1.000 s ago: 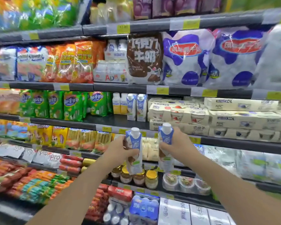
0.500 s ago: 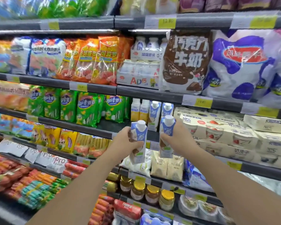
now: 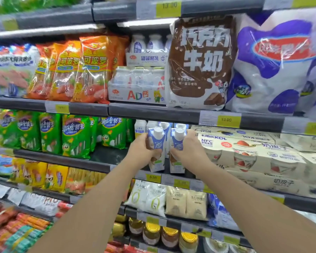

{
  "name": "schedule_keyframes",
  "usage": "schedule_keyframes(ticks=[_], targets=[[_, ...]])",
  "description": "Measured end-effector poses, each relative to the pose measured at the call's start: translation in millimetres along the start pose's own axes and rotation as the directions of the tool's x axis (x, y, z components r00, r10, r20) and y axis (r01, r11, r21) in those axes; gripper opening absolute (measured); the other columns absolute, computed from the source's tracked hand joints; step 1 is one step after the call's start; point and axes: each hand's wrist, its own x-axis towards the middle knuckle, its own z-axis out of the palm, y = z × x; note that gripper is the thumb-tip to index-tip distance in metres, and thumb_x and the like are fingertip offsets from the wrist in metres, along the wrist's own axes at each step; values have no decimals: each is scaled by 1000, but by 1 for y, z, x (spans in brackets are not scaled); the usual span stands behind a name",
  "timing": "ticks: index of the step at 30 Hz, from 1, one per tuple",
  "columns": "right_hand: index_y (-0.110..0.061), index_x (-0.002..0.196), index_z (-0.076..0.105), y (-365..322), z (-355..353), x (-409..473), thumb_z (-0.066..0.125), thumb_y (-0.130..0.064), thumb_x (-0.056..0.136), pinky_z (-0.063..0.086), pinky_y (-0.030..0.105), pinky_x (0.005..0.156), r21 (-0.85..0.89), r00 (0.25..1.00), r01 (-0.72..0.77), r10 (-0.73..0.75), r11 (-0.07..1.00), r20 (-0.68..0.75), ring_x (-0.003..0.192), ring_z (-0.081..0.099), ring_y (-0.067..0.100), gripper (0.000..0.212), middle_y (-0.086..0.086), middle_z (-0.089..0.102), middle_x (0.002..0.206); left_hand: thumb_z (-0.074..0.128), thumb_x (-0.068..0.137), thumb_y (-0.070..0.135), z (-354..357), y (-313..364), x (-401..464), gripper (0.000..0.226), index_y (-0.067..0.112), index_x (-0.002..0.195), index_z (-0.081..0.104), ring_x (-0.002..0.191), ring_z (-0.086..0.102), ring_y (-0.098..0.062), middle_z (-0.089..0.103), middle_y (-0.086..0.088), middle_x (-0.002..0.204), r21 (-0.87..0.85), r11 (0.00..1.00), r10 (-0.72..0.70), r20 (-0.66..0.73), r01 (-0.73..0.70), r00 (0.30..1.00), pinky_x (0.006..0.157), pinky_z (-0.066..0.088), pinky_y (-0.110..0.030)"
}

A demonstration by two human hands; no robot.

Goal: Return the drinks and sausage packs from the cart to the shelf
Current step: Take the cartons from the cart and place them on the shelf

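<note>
I hold two blue-and-white drink cartons with white caps, upright and side by side. My left hand (image 3: 143, 155) is shut on the left carton (image 3: 156, 141). My right hand (image 3: 190, 152) is shut on the right carton (image 3: 178, 143). Both cartons stand at the front edge of the middle shelf (image 3: 117, 154), their bases at or just above the shelf; I cannot tell which. Similar cartons (image 3: 140, 126) stand right behind them. Green sausage packs (image 3: 75, 136) fill the same shelf to the left. The cart is out of view.
Cream yogurt multipacks (image 3: 244, 152) press close on the right of the cartons. Orange sausage packs (image 3: 80, 70), bottle packs (image 3: 137, 84) and a brown milk bag (image 3: 199, 63) sit on the shelf above. Pouches (image 3: 164, 198) and jars (image 3: 170, 234) line lower shelves.
Both hands rose and pushed forward with the cartons, from in front of a lower shelf up to the middle shelf's front edge. The view moved closer to the shelves.
</note>
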Motion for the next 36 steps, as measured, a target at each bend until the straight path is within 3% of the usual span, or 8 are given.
schedule_keyframes(ticks=[3, 9, 13, 17, 20, 26, 31, 36], targets=[[-5, 115, 39, -2, 5, 6, 69, -28, 90, 42, 31, 76, -21, 1000, -21, 21, 1000, -22, 101, 53, 26, 45, 12, 51, 112, 85, 73, 16, 3, -6, 16, 36, 19, 102, 63, 89, 70, -18, 73, 1, 96, 5, 1000, -3, 25, 3, 1000, 83, 59, -40], [-10, 103, 39, -10, 13, 10, 67, -23, 91, 42, 33, 70, -81, 993, -101, 95, 992, -69, 87, 54, 23, 34, 8, 51, 99, 84, 76, 16, -1, -13, 37, 49, 17, 116, 57, 92, 66, -16, 68, 2, 103, 1, 1000, 19, 86, -19, 996, 74, 51, -26], [-7, 105, 41, -18, 17, 9, 65, -22, 92, 49, 36, 75, -140, 987, -141, 129, 980, -91, 91, 57, 26, 31, 12, 54, 109, 82, 78, 15, -3, -19, 41, 47, 17, 117, 56, 85, 64, -9, 65, 7, 96, -48, 998, 50, 114, -45, 992, 67, 48, -22], [-6, 114, 40, -24, 20, 8, 69, -25, 88, 54, 40, 76, -122, 969, -229, 215, 966, -122, 90, 61, 26, 43, 10, 59, 103, 81, 79, 13, -1, -22, 41, 44, 16, 115, 56, 88, 66, -12, 68, 2, 100, -97, 992, 88, 138, -75, 987, 67, 56, -26], [-9, 111, 38, -27, 22, 7, 70, -25, 87, 45, 32, 66, -95, 958, -267, 254, 959, -130, 85, 58, 22, 43, 6, 56, 96, 83, 77, 14, 2, -25, 43, 48, 17, 118, 56, 93, 67, -15, 69, 2, 104, -133, 988, 97, 135, -80, 986, 78, 59, -33], [-7, 128, 34, -27, 30, 4, 69, -25, 88, 48, 34, 74, -75, 945, -288, 270, 955, -185, 94, 59, 25, 56, 8, 57, 109, 82, 78, 16, 2, -25, 42, 46, 18, 116, 55, 93, 66, -14, 67, 3, 104, -124, 986, 128, 147, -110, 981, 81, 56, -34], [-3, 142, 25, -25, 36, -4, 69, -27, 89, 50, 37, 86, -18, 930, -324, 315, 946, -191, 109, 59, 28, 73, 12, 59, 122, 81, 79, 15, 2, -25, 42, 46, 17, 116, 53, 93, 63, -14, 66, 3, 106, -123, 985, 135, 152, -117, 979, 73, 48, -25], [-6, 143, 28, -23, 27, -21, 70, -36, 89, 44, 26, 75, -6, 927, -329, 321, 944, -193, 102, 60, 20, 75, 9, 61, 121, 84, 76, 26, -2, -30, 35, 64, 15, 127, 48, 102, 58, -15, 60, 0, 118, -71, 994, 93, 162, -83, 982, 84, 49, -30]])
